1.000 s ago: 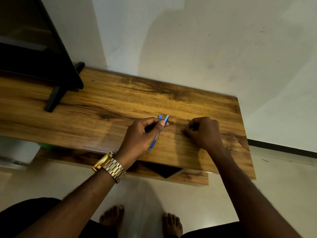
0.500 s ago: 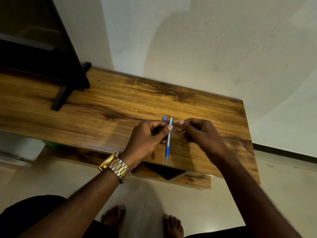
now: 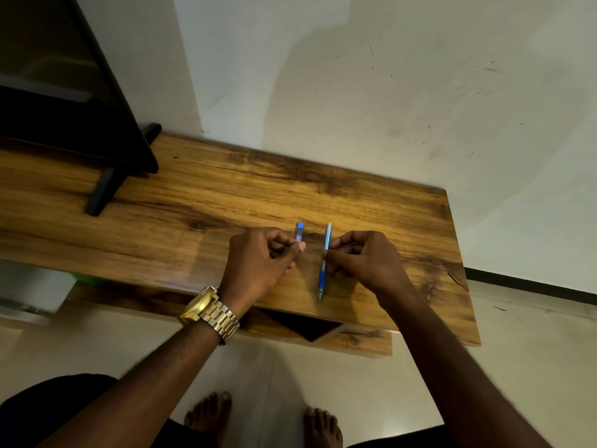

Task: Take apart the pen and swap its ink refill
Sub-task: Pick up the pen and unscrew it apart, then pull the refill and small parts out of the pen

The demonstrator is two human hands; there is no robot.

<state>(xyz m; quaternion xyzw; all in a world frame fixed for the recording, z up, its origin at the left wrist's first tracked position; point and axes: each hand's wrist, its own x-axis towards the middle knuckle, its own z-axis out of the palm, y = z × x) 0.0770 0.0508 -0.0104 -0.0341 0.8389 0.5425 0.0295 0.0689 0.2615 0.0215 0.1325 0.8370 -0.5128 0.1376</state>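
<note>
A blue pen barrel (image 3: 324, 270) hangs just above the wooden table (image 3: 193, 202), its tip pointing toward me. My right hand (image 3: 365, 260) pinches the barrel around its middle, fingers curled. A thin pale line shows at that hand's fingers; I cannot tell what it is. My left hand (image 3: 265, 257), wearing a gold watch, sits a short way to the left. It pinches a small clear piece with a blue end (image 3: 299, 231) between thumb and forefinger. The piece sticks out away from me. The two parts are apart, side by side.
A black screen on a stand (image 3: 106, 185) occupies the table's far left. The wall runs close behind the table. The table's right edge (image 3: 458, 253) is near my right hand. A lower shelf (image 3: 355, 341) and my bare feet (image 3: 210, 415) lie below.
The pen barrel has passed from my left hand to my right hand. My hands met at the centre and have now drawn apart, the left keeping the blue-ended piece.
</note>
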